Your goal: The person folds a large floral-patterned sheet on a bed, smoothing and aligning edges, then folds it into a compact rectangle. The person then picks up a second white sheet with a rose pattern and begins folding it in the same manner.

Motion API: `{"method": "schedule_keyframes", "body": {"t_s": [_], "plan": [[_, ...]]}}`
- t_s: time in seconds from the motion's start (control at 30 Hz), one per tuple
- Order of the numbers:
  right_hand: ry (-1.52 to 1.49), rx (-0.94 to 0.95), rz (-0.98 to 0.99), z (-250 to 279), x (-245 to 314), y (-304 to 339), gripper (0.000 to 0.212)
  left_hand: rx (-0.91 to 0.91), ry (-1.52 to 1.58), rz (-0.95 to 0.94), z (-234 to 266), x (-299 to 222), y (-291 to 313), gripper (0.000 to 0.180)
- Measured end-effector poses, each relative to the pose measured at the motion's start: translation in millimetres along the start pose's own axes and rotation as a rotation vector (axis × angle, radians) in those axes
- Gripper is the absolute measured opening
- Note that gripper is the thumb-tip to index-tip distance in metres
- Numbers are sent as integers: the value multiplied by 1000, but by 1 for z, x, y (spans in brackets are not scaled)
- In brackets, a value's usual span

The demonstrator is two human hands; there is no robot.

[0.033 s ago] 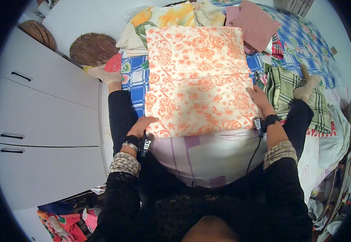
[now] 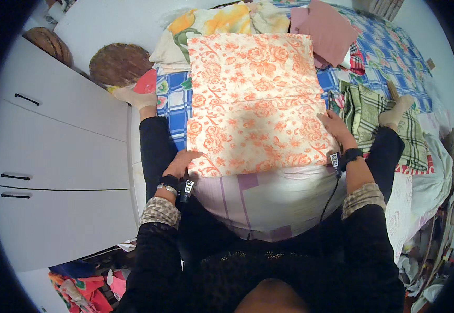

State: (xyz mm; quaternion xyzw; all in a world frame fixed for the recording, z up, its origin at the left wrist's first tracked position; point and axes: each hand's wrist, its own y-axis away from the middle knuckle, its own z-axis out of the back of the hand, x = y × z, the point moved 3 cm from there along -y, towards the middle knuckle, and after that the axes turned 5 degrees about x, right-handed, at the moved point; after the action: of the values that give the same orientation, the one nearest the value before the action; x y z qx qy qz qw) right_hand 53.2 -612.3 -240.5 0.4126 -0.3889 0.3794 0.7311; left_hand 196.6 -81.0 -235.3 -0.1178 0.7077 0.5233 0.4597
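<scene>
A cream cloth with orange flowers point(image 2: 258, 112) lies folded and flat in front of me, with a crease running across its middle. My left hand point(image 2: 184, 160) rests at its near left corner, fingertips stretched over the edge. On the right side, my right hand point(image 2: 336, 128) lies along the cloth's edge with its fingers extended. Neither hand visibly pinches the fabric; the undersides of both are hidden. A white and lilac cloth point(image 2: 268, 201) shows below the near edge, between my legs.
Behind lie a yellow-and-white cloth point(image 2: 214, 23) and folded pink fabric point(image 2: 331, 31) on a blue checked bedcover point(image 2: 394, 57). Green plaid cloth point(image 2: 375, 117) sits at the right by my foot. White cabinets point(image 2: 65, 156) stand left, near a round woven mat point(image 2: 120, 63).
</scene>
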Motion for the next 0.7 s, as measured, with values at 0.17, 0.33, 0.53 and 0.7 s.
{"method": "schedule_keyframes", "body": {"t_s": [0.17,0.33,0.53,0.7], "plan": [[-275,135,-234,13,-15,63,50,-111,32,-74,0,15,1,37],[50,119,-238,8,-12,92,47,-259,-278,-198,-6,16,-5,37],[-246,125,-123,8,-9,94,48,-326,-262,-502,-10,8,0,34],[34,160,-194,9,-13,93,61,-366,-263,-261,-10,15,-7,33]]}}
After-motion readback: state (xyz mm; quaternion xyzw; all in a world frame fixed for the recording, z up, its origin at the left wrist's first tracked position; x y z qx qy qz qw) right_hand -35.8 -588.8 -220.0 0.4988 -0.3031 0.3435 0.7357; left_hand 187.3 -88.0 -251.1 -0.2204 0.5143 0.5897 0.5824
